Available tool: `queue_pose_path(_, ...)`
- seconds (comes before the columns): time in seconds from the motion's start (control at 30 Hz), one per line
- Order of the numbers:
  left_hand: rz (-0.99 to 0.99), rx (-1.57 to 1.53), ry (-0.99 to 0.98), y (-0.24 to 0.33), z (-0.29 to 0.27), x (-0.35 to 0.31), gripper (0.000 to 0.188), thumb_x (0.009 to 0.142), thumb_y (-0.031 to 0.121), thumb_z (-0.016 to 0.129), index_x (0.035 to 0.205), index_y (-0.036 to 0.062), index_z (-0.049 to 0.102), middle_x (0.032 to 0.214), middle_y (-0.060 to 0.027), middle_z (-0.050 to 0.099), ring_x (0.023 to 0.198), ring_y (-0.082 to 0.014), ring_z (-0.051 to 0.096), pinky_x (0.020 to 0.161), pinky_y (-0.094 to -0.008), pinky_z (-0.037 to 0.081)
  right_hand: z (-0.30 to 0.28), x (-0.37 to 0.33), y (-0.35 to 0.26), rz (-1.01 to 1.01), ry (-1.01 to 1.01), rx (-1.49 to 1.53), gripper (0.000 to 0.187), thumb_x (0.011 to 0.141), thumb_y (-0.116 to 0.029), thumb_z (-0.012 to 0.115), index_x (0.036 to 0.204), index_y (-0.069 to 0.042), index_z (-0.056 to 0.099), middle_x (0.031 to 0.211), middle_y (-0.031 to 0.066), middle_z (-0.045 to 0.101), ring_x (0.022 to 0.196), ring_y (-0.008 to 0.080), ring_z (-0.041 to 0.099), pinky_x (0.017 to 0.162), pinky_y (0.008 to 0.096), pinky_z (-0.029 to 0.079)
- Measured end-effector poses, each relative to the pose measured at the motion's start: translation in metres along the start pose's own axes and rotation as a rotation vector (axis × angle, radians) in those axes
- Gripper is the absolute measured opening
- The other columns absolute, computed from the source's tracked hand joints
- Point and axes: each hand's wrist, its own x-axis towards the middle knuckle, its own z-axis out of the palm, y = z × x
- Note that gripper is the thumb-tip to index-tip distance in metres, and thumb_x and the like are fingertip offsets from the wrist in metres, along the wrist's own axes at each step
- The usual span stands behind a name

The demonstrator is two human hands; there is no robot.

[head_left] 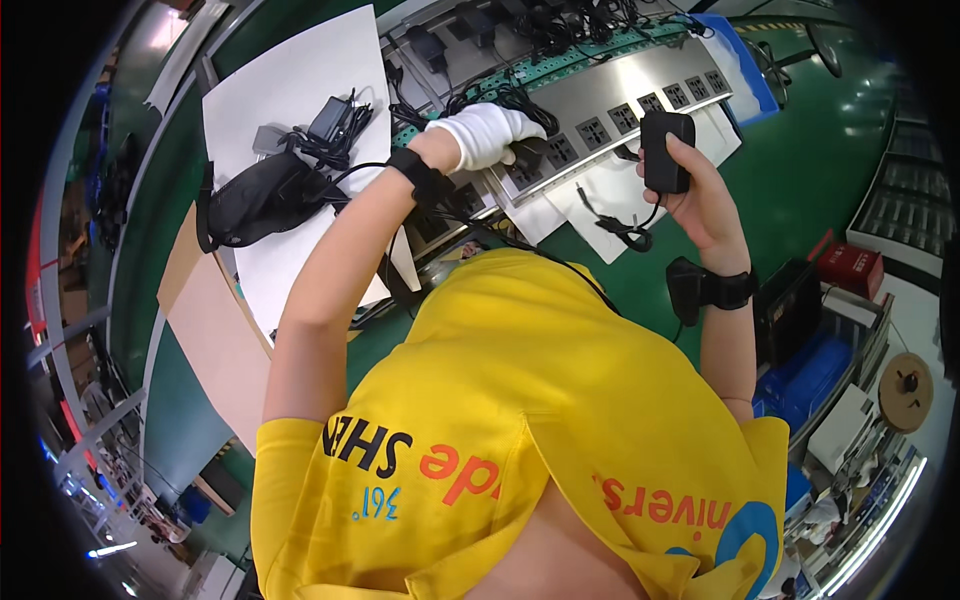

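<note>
My left hand [480, 135], in a white glove, is closed on a black plug-in power adapter [528, 152] at a socket of the metal outlet strip [640, 85]. The gloved fingers partly cover that adapter, so I cannot tell whether it is fully seated. To the right, my bare right hand [705, 200] holds up another black power adapter [668, 150], thumb on its face and fingers around its side. Its bundled black cable [625, 232] hangs below, with the barrel plug pointing up to the left.
On white sheets at the left lie a black pouch [262, 198] and several adapters with coiled cords [335, 125]. More black adapters and cords [560, 30] crowd the back behind the strip. A blue bin [745, 65] stands at the far right, and a red box [850, 270] sits lower right.
</note>
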Motion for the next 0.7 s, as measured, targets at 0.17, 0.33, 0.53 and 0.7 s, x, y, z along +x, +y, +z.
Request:
queue_pose_path(0.17, 0.005, -0.033, -0.099, -0.002, -0.009, 0.008, 0.051, 0.072, 0.007, 0.066, 0.121, 0.0136, 0.053, 0.108, -0.0140, 0.059, 0.098, -0.0336, 0.057, 0.084, -0.0372, 0.045, -0.005, -0.006, 0.012, 0.009, 0.097, 0.161, 0.042, 0.085, -0.028, 0.061, 0.111, 0.002, 0.049, 0.094, 0.0090, 0.057, 0.077, 0.0147, 0.056, 0.062, 0.0292, 0.051)
queue_pose_path(0.33, -0.010, -0.100, -0.102, 0.001, -0.012, 0.011, 0.048, 0.071, 0.001, 0.063, 0.117, 0.0113, 0.055, 0.102, -0.0121, 0.060, 0.094, -0.0315, 0.057, 0.082, -0.0344, 0.045, -0.010, -0.007, 0.022, 0.002, 0.119, 0.241, 0.043, 0.087, -0.028, 0.057, 0.116, 0.002, 0.046, 0.099, 0.0112, 0.057, 0.081, 0.0161, 0.057, 0.067, 0.0325, 0.053)
queue_pose_path(0.53, 0.077, 0.082, -0.164, 0.005, -0.017, 0.016, 0.047, 0.070, 0.003, 0.063, 0.116, 0.0125, 0.055, 0.100, -0.0114, 0.060, 0.094, -0.0315, 0.057, 0.080, -0.0364, 0.047, -0.001, -0.005, 0.025, -0.001, 0.107, 0.169, 0.045, 0.090, -0.024, 0.050, 0.129, -0.012, 0.032, 0.107, 0.0127, 0.051, 0.086, 0.0205, 0.055, 0.072, 0.0419, 0.055)
queue_pose_path(0.7, 0.378, 0.207, 0.037, -0.008, 0.004, 0.017, 0.044, 0.070, 0.001, 0.058, 0.113, 0.0122, 0.055, 0.099, -0.0103, 0.061, 0.089, -0.0315, 0.059, 0.076, -0.0378, 0.048, 0.004, 0.000, 0.026, -0.070, 0.053, 0.193, 0.044, 0.091, -0.023, 0.049, 0.129, -0.018, 0.028, 0.109, 0.0130, 0.044, 0.092, 0.0235, 0.052, 0.076, 0.0476, 0.055)
